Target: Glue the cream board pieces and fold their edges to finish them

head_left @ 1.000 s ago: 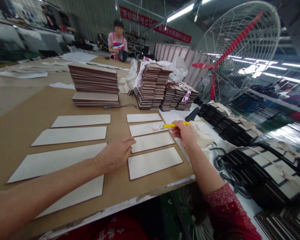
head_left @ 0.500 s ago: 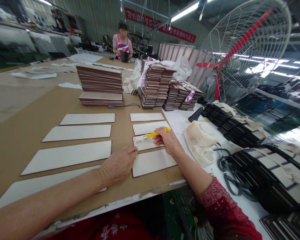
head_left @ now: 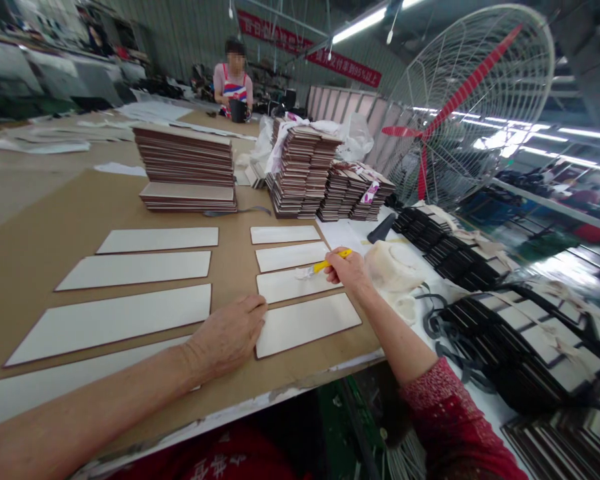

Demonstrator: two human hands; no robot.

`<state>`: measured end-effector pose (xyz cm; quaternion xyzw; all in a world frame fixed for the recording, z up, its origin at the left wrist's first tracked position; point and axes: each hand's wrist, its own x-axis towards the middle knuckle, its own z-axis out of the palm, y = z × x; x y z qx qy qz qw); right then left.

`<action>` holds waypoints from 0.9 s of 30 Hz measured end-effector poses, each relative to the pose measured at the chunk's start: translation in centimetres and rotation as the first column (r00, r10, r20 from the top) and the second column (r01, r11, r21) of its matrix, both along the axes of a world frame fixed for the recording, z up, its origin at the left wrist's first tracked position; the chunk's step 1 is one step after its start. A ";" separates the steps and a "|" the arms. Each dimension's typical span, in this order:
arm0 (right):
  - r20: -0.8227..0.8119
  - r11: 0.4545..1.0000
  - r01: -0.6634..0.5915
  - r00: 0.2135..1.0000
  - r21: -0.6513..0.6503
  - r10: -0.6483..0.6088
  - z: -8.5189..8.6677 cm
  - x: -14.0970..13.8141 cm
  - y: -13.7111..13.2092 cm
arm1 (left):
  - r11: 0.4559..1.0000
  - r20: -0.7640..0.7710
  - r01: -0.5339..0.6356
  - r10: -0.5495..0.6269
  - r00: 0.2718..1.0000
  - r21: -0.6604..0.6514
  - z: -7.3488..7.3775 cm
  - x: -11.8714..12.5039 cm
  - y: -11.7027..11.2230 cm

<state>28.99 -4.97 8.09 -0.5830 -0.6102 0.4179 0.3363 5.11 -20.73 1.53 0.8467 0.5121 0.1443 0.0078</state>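
My right hand grips the yellow handle of a paintbrush. The brush's pale bristles rest on a white rectangular panel, third from the back in the right-hand column. My left hand lies low on the brown board, its fingertips by the left edge of that panel and of the nearer white panel. Its fingers are stretched forward and hold nothing that I can see. To the left runs a column of longer white panels; my left forearm covers part of the nearest one.
Stacked panels stand at the back left, with taller stacks beside them. On the right lie a cream cloth bundle, dark straps and black-edged bundles. A large fan stands behind. Across the table a person holds a dark container.
The brush has moved rightward along the same panel, toward its middle. My left hand stays by the panel's left edge. The whole view has shifted slightly.
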 end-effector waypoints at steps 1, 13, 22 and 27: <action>0.021 1.000 0.010 1.000 0.010 -0.010 0.1 0.5 0.1 | 1.000 0.004 -0.013 0.013 1.000 -0.005 0.0 0.0 0.0; 0.294 0.975 0.119 0.940 0.188 -0.172 0.9 4.8 1.2 | 0.999 0.009 -0.017 0.017 1.000 -0.038 0.1 0.0 0.0; 0.141 0.945 0.189 0.962 0.267 -0.232 2.1 4.8 -0.6 | 0.999 0.030 -0.012 0.013 0.999 -0.035 -0.4 -0.1 -0.1; -0.138 0.989 0.093 0.987 0.116 -0.076 0.7 1.3 -3.1 | 0.999 0.072 -0.038 0.040 0.997 -0.036 -0.2 -0.1 -0.2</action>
